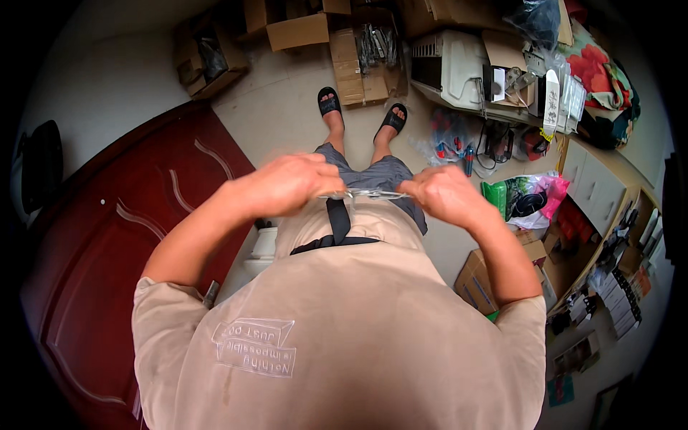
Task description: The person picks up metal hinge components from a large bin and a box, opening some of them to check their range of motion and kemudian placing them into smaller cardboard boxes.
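Tan T-shirt (358,308) closest to camera. Left hand (297,183) curled, fingers closed on one end of a thin silvery strand (373,193); right hand (446,192) pinched on the other end. Strand spans between them, roughly level, in front of the waist. Exact material unclear. Black strap (337,221) hangs just below.

The left hand (294,185) and right hand (446,192) are blocking both ends of the metal piece (373,193). The shirt (373,301) is filling its near side, the shorts (387,172) its far side. Bare floor (276,118) is leaving room beyond it leftward.
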Demonstrator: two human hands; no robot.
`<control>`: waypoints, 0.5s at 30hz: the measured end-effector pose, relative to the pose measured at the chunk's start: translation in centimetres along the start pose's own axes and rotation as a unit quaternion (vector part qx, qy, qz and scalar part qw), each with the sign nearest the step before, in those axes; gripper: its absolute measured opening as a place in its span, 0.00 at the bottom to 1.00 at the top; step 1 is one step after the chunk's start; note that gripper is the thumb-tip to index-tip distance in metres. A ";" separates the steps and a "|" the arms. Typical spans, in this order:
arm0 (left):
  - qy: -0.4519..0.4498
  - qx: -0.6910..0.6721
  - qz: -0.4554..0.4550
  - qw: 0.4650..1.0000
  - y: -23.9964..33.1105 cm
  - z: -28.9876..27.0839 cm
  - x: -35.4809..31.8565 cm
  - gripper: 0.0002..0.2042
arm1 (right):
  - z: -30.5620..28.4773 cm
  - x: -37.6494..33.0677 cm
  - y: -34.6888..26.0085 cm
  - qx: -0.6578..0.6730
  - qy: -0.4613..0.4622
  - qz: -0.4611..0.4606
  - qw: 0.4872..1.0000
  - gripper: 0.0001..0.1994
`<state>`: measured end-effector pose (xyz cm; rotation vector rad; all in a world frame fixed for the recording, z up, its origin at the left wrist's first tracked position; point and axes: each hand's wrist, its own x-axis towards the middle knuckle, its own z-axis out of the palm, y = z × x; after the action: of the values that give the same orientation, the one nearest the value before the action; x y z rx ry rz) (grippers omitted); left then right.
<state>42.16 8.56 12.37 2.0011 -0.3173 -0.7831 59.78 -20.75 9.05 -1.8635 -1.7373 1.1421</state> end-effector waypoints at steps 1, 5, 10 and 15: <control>0.013 0.048 -0.030 0.998 1.5 -0.3 0.4 0.18 | -0.4 -0.2 0.9 -0.037 -0.006 -0.002 0.999 0.07; 0.059 0.035 -0.073 0.995 2.2 -1.3 1.2 0.19 | -3.8 -0.2 1.0 -0.064 -0.007 0.014 0.998 0.09; 0.249 -0.026 -0.129 0.959 1.8 -0.5 1.5 0.19 | -4.6 0.5 0.3 -0.027 0.067 0.061 0.995 0.15; 0.260 0.052 -0.168 0.949 1.8 0.2 2.1 0.20 | -2.6 1.4 -0.1 -0.128 0.134 0.035 0.982 0.10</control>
<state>43.82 6.42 12.96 2.3061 0.3038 -0.4157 61.54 -18.72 10.24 -2.1283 -1.7394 0.6746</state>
